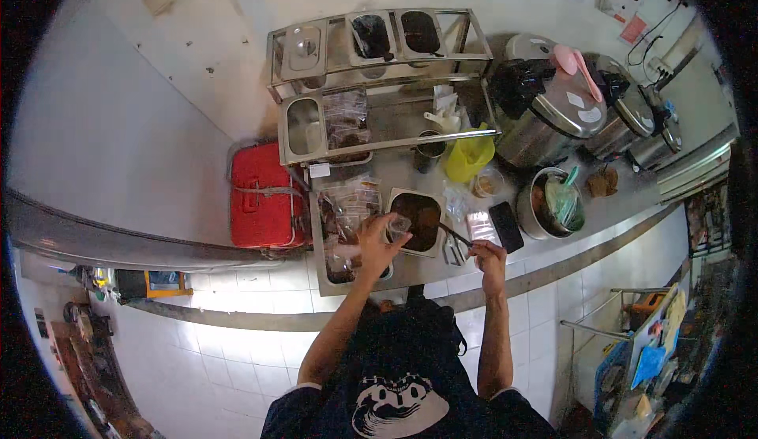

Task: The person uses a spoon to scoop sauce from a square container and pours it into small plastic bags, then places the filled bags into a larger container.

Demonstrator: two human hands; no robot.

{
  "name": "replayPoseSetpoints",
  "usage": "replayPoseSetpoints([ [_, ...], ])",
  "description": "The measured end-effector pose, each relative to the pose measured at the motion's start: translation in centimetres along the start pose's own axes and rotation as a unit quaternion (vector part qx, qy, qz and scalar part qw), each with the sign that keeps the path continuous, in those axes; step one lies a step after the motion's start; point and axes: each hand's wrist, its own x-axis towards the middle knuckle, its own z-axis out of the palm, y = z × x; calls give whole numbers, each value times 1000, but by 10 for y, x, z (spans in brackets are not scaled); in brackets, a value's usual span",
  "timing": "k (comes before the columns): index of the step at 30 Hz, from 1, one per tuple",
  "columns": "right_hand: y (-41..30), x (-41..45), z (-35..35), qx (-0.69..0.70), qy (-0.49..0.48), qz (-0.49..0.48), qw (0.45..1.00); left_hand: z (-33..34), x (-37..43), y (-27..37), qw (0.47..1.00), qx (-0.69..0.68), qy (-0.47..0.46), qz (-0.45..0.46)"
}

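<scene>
A small clear plastic cup [400, 224] is held in my left hand [376, 243], over the left edge of a rectangular steel pan [439, 197]. Dark brown contents [419, 214] fill part of that pan. My right hand [489, 255] grips the dark handle [456, 234] of a utensil that slants down into the pan; its far end is hidden. Metal tongs [453, 252] lie just left of my right hand. Left of the pan, clear packets [355, 196] are heaped in a tray.
A yellow pitcher [469, 158], a dark metal cup [429, 153] and a phone [506, 227] are on the steel counter [404, 172]. A large pot [527, 199] stands to the right. Steel urns [571, 107] line the back right. A red cooler box [262, 196] sits at left, below a steel rack [382, 72].
</scene>
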Motion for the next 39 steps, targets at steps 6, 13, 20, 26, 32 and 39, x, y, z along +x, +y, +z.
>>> replayPoseSetpoints([
  [6,-78,-24,13,-24,-20,-52,998,14,5,19,1000,-11,-12,-7],
  [13,-91,-31,17,-95,-41,-117,988,16,12,41,999,-24,-22,-27],
  [20,-102,-36,15,-205,-15,-188,960,17,14,44,1000,-22,-2,0],
  [26,-118,-46,16,-244,5,-236,940,15,20,53,999,-41,-12,-8],
  [32,-117,-49,22,-293,21,-272,916,18,18,50,999,-45,-6,-12],
  [39,-113,-53,30,-319,46,-297,899,21,19,44,999,-36,-20,-10],
])
